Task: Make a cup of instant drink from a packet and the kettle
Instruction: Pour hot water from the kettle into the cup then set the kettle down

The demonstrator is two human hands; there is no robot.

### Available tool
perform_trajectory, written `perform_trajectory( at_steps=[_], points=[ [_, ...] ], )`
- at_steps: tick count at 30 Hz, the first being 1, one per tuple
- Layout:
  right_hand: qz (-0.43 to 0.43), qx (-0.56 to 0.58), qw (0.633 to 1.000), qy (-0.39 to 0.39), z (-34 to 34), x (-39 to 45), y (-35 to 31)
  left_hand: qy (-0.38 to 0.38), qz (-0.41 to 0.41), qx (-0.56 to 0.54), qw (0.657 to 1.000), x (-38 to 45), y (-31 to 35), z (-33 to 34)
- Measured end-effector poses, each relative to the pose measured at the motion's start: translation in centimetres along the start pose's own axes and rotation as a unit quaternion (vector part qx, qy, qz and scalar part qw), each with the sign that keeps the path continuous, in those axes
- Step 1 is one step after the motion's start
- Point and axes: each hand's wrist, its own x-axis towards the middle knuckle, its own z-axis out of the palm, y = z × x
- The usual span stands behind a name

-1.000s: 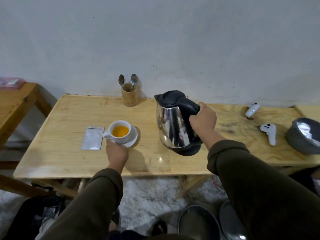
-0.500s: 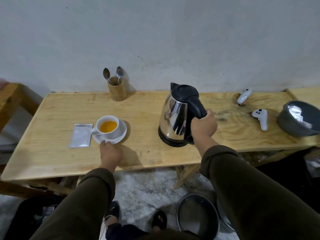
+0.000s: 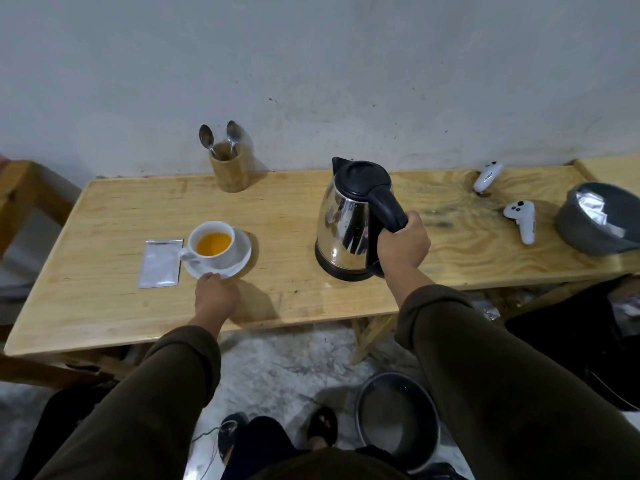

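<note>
A white cup (image 3: 214,244) of orange liquid stands on a white saucer (image 3: 239,261) on the wooden table (image 3: 104,306). My left hand (image 3: 216,297) grips the saucer's near rim. A flat silver packet (image 3: 160,263) lies just left of the saucer. The steel kettle (image 3: 349,220) with a black lid stands upright on the table, to the right of the cup. My right hand (image 3: 403,245) is closed around its black handle.
A wooden holder (image 3: 228,171) with two spoons stands at the back by the wall. Two white controllers (image 3: 521,220) and a grey bowl of packets (image 3: 599,220) lie at the right end. Metal pans (image 3: 398,417) sit on the floor below.
The kettle has come down from a tilted, lifted position and now rests upright on the table. My left hand stays at the saucer. The view has shifted.
</note>
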Motion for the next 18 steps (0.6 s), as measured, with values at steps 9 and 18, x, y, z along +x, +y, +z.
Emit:
perform_trajectory(
  at_steps=[9, 18],
  points=[
    [0.040, 0.044, 0.998, 0.017, 0.6, -2.1, -0.6, -0.045, 0.004, 0.013, 0.999, -0.3, -0.6, -2.2],
    [0.059, 0.009, 0.992, 0.110, 2.6, -8.5, -1.8, -0.126, 0.025, -0.033, 0.991, -1.8, -1.8, -5.6]
  ],
)
